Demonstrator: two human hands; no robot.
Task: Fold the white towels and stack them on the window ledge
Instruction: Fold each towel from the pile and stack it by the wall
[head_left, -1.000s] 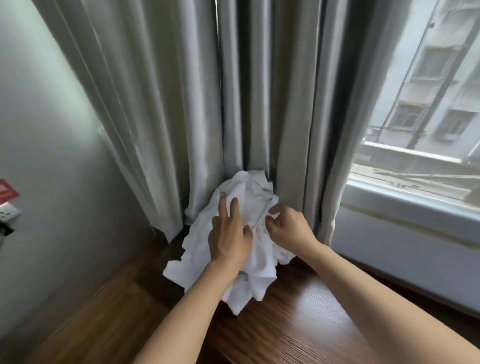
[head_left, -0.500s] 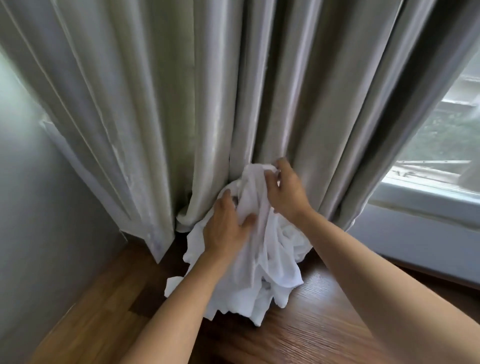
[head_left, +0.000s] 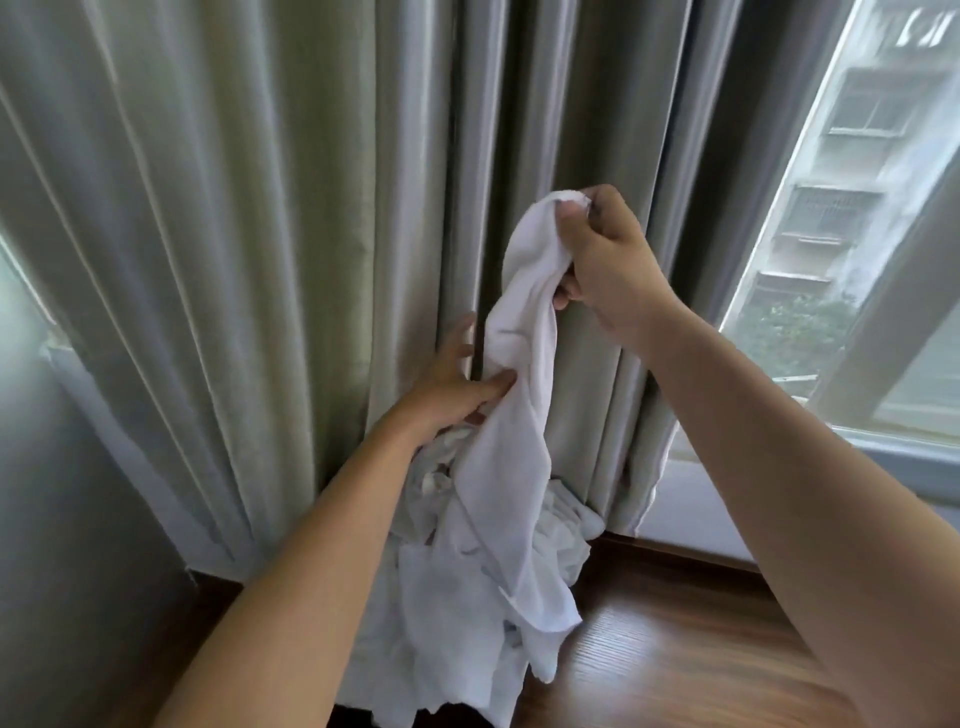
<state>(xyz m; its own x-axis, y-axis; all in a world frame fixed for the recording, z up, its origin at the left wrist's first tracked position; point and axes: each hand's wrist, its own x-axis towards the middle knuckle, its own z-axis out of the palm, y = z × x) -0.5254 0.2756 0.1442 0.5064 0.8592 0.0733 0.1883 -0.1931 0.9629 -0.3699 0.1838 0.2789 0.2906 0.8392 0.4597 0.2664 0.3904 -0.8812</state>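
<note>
A white towel (head_left: 519, 431) hangs in a long twisted drape in front of the curtain. My right hand (head_left: 605, 265) grips its top corner, lifted high. Lower down, my left hand (head_left: 457, 384) touches the towel's left edge with thumb and fingers spread; whether it pinches the cloth is unclear. Beneath lies a crumpled pile of white towels (head_left: 441, 623) on the wooden window ledge (head_left: 675, 649). My forearms hide part of the pile.
Heavy grey curtains (head_left: 260, 260) hang right behind the pile down to the ledge. A grey wall (head_left: 78, 519) closes the left side. The window pane (head_left: 857, 208) and its white frame (head_left: 909, 441) are at the right.
My right hand has risen, pulling one towel up out of the pile. My left hand left the heap and moved up beside the hanging towel. The view tilted upward.
</note>
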